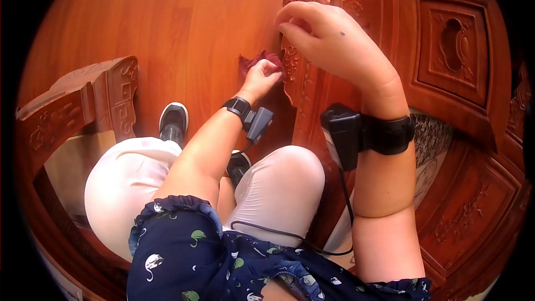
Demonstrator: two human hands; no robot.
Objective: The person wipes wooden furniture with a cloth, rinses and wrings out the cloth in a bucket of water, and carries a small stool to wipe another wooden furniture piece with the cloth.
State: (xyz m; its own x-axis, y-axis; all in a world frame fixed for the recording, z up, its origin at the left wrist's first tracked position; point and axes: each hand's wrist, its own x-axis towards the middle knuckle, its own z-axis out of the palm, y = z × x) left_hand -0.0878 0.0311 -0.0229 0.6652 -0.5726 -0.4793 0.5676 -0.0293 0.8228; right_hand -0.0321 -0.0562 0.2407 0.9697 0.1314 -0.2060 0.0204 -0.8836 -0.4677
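Note:
My left hand (260, 82) pinches a crumpled dark red cloth (270, 57) beside the carved edge of a reddish wooden seat. The cloth lies around its fingertips, against the side of the furniture (304, 92). Higher up and to the right, my right hand (320, 30) is held over the carved wood, back of the hand up. Its fingers are curled in towards the thumb, with a small gap inside the curl and no object visible in it. Whether it touches the wood is unclear.
A carved wooden chair (83, 106) stands at the left. Panelled wooden furniture (457, 39) fills the right side. Wood flooring (189, 22) shows between them. My knees and dark shoes (174, 120) are below. Both wrists carry strapped devices (259, 124), and a black cable (290, 236) crosses my lap.

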